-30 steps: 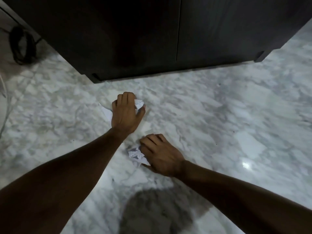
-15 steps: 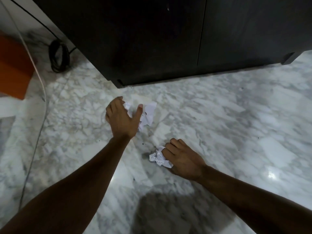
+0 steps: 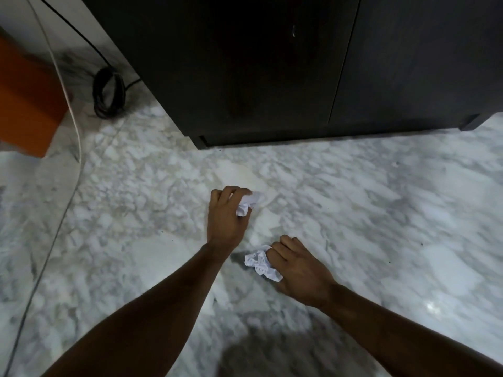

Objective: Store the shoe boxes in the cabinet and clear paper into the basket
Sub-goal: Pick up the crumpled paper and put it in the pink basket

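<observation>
Left grip (image 3: 226, 216) is clenched on a crumpled paper (image 3: 246, 204); right grip (image 3: 298, 270) is clenched on another paper wad (image 3: 258, 263), both low over the marble floor (image 3: 381, 213) before the closed dark cabinet (image 3: 272, 63).

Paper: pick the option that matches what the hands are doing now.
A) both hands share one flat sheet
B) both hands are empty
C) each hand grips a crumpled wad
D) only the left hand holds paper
C: the left hand closes on one wad and the right hand on another wad, low over the floor.

marble floor (image 3: 353, 186), coiled black cable (image 3: 109, 95), white cord (image 3: 71, 110)
</observation>
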{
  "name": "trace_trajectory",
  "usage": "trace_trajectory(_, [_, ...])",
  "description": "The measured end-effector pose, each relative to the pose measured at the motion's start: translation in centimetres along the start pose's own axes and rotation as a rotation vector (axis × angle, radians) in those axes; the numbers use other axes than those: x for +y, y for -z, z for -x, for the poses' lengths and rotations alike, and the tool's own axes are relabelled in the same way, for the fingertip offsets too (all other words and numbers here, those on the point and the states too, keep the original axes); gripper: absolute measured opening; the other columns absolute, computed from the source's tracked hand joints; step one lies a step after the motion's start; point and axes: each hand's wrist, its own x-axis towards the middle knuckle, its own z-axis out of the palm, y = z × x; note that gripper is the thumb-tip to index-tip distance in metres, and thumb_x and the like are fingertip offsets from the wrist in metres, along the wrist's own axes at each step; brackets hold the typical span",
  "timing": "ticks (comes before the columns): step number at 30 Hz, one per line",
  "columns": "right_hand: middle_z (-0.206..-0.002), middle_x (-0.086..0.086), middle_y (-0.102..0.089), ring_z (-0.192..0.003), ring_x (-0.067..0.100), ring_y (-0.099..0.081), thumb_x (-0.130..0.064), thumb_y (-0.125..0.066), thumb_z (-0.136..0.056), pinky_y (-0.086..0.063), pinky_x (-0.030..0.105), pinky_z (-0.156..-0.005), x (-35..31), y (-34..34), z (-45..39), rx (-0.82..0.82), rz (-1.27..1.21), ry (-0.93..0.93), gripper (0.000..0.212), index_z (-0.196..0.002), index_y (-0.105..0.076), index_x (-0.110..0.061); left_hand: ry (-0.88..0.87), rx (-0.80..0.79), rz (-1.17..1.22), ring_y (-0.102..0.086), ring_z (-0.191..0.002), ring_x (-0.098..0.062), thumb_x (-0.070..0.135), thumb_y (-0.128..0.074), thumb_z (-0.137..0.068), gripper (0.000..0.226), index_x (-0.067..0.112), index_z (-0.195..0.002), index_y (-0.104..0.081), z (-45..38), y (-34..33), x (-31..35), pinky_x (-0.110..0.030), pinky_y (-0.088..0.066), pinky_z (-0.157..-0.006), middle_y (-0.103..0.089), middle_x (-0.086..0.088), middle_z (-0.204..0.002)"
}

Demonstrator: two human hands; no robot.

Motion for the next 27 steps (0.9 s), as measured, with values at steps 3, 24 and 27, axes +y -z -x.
trace_trajectory(3, [-0.082, 0.003, -0.057, -0.078, 0.023, -0.050, -0.020, -0.065, -0.091, -0.044, 0.036, -0.070, 0.4, 0.4, -0.4, 0.063, -0.051, -0.052, 0.011, -0.084, -0.062, -0.012, 0.069, 0.055, 0.080, -0.054, -0.081, -0.024, 0.020, -0.053, -0.088, 0.013, 0.014, -0.087, -0.064, -0.5, 0.3, 0.1, -0.039, -0.047, -0.066, -0.062, 0.000, -0.090])
trace_trajectory(24, [-0.087, 0.008, -0.063, -0.081, 0.026, -0.049, -0.026, -0.051, -0.087, -0.036, 0.030, -0.072, 6.7, 31.4, 1.3, 0.541, 0.293, -0.604, 0.019, -0.091, -0.056, -0.008, -0.159, 0.013, 0.674, -0.049, -0.061, -0.016, 0.046, -0.059, -0.092, 0.046, 0.011, -0.065, -0.049, -13.0, 6.8, 28.6, -0.029, -0.039, -0.060, -0.048, 0.001, -0.066])
trace_trajectory(27, [-0.078, 0.012, -0.059, -0.075, 0.027, -0.048, -0.021, -0.051, -0.087, -0.026, 0.026, -0.068, 6.3, 38.5, 5.2, 0.632, 0.424, -0.650, 0.017, -0.084, -0.055, -0.005, -0.237, -0.005, 0.762, -0.049, -0.060, -0.016, 0.046, -0.061, -0.089, 0.045, 0.011, -0.064, -0.048, -13.4, 7.2, 37.3, -0.030, -0.038, -0.058, -0.050, -0.001, -0.065])
